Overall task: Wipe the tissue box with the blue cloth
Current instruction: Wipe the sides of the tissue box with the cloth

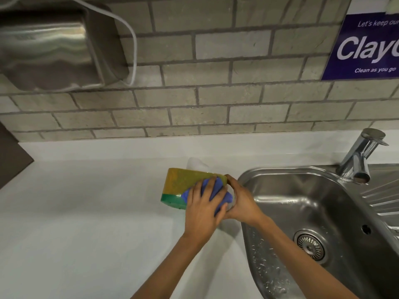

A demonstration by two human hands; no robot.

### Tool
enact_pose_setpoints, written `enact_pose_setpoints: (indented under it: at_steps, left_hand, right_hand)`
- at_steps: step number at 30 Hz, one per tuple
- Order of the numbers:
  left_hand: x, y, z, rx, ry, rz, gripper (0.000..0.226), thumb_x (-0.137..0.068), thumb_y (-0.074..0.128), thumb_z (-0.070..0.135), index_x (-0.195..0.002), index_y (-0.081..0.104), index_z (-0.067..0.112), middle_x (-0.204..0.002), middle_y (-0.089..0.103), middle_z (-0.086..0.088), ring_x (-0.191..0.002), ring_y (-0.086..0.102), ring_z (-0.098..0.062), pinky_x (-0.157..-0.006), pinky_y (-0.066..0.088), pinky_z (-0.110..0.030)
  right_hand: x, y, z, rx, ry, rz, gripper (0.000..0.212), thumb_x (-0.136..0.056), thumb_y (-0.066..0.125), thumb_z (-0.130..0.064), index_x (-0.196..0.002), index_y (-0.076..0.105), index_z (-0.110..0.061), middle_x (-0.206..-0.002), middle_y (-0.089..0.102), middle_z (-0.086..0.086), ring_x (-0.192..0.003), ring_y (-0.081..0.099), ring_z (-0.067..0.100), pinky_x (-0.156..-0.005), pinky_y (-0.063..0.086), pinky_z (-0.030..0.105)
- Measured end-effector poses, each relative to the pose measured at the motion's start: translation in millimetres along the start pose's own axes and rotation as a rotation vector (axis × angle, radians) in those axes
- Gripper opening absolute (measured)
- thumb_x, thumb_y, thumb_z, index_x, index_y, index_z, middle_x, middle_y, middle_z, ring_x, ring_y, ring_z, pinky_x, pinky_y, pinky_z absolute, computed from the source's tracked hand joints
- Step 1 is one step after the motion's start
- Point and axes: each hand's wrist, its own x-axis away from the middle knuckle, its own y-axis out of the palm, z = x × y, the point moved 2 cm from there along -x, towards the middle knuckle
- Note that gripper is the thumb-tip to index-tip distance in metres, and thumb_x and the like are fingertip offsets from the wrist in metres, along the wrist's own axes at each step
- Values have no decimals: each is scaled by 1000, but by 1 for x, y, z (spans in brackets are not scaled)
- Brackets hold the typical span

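Box [183, 182] on counter [86, 212] just left of sink [280, 188], left hand [201, 209] flat, fingers spread, pressing cloth [217, 187] on its near face, right hand [241, 201] curled round its right end

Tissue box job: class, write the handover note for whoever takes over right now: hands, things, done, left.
Left hand presses the blue cloth flat against the tissue box, on its near face.
Right hand grips the box's end nearest the sink.
The box is on the white counter.
Done: cloth is on the box.
Left: the other faces; how much is already wiped cannot be told.
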Motion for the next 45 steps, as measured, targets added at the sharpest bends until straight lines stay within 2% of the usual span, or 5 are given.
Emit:
enact_pose_setpoints:
  at_steps: [14, 28, 36, 41, 45]
  left_hand:
    - [4, -1, -84, 464, -681, 168, 47, -95, 44, 34, -139, 43, 18, -145, 43, -11, -120, 49, -35, -96, 46, -41]
    - [11, 4, -7, -41, 31, 20, 45, -81, 44, 44, -114, 68, 25, -120, 69, -6, -103, 67, -31, -88, 53, -45]
    - [1, -5, -71, 265, -573, 127, 46, -94, 45, 37, -138, 46, 21, -144, 44, -13, -120, 50, -36, -99, 41, -44]
    - [13, 0, -102, 739, -989, 59, 50, -96, 27, 49, -119, 53, 13, -117, 62, -16, -104, 59, -35, -82, 44, -37]
    - [21, 1, -115, 788, -1051, -63, 60, -96, 20, 51, -119, 54, 8, -117, 63, -19, -106, 58, -34, -81, 39, -34]
  right_hand:
    - [2, 1, -2, -4, 11, 6, 92, -49, 86, -33, -127, 40, -20, -118, 60, -5, -107, 58, 15, -93, 51, 37]
    - [2, -2, -3, 9, 1, -34, 97, -51, 87, -25, -134, 37, -11, -118, 60, 2, -105, 60, 20, -91, 52, 39]
    - [6, 2, -2, 11, -31, -25, 91, -50, 86, -26, -127, 39, -19, -114, 60, -5, -103, 58, 16, -91, 51, 37]
    - [15, 6, 3, 72, -50, -47, 112, -56, 86, -24, -144, 17, -30, -149, 33, -5, -130, 38, 8, -103, 34, 19]
    - [27, 9, 4, 71, -35, -85, 110, -55, 80, -54, -129, 0, -65, -159, 9, -3, -136, 27, 12, -110, 33, 38]
